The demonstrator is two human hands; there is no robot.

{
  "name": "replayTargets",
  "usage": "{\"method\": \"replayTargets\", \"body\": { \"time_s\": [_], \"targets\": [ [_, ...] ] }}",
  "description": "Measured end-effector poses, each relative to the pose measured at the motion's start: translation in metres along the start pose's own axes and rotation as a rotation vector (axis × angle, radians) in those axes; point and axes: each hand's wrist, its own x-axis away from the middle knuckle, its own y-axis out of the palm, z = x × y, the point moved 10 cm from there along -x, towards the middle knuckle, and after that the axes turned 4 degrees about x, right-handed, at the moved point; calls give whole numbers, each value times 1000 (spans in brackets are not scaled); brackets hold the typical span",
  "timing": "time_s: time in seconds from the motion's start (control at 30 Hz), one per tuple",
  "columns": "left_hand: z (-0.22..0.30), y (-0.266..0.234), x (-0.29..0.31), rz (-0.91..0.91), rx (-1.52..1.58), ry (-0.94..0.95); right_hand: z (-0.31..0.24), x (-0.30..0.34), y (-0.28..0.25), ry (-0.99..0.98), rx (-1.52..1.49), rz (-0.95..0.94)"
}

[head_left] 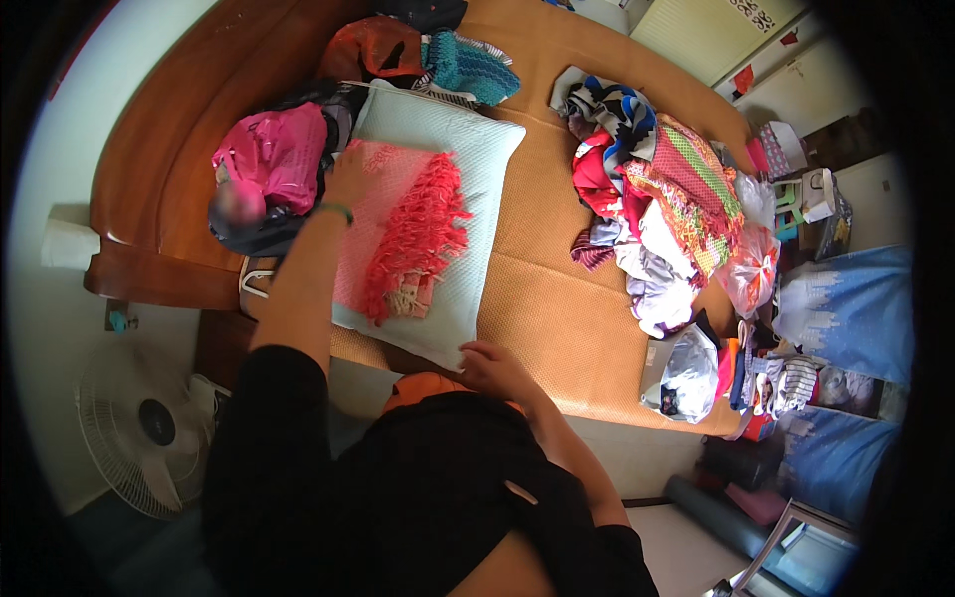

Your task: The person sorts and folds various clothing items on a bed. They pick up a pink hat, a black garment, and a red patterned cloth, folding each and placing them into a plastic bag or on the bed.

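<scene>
A pale blue quilted pillow [500, 149] lies on the bed, with a folded red-pink scarf [418, 229] on top of it. The scarf's long fringe hangs toward the right, and its lower end shows a few cream and pink strands. My left hand [350, 181], with a dark band at its wrist, lies on the scarf's upper left part; its fingers look spread but blend into the pink cloth. At the pillow's near right corner, my right hand [489, 368] has its fingers curled together on the edge.
A bright pink plastic bag [274, 149] and dark clothes lie against the wooden headboard [169, 159]. A heap of mixed clothes [637, 189] covers the bed's right side, beside plastic bags [748, 269]. A white fan [149, 423] stands at lower left. Teal cloth [468, 65] lies beyond the pillow.
</scene>
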Motion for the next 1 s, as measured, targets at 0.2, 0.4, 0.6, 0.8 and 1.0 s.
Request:
{"method": "replayTargets", "body": {
  "time_s": [0.2, 0.4, 0.6, 0.8, 1.0],
  "targets": [
    [26, 60, 119, -54, -144, -173, 88, 67, -145, 101, 116, 550],
    [87, 82, 163, -172, -117, -167, 163, 130, -205, 304, 25, 812],
    [92, 108, 181, -272, -187, -55, 220, 152, -205, 409, -41, 869],
    [93, 124, 174, -393, -232, -110, 196, 147, -180, 322, -61, 818],
    [100, 123, 179, -367, -281, -127, 191, 144, -233, 312, -137, 723]
  ]
}}
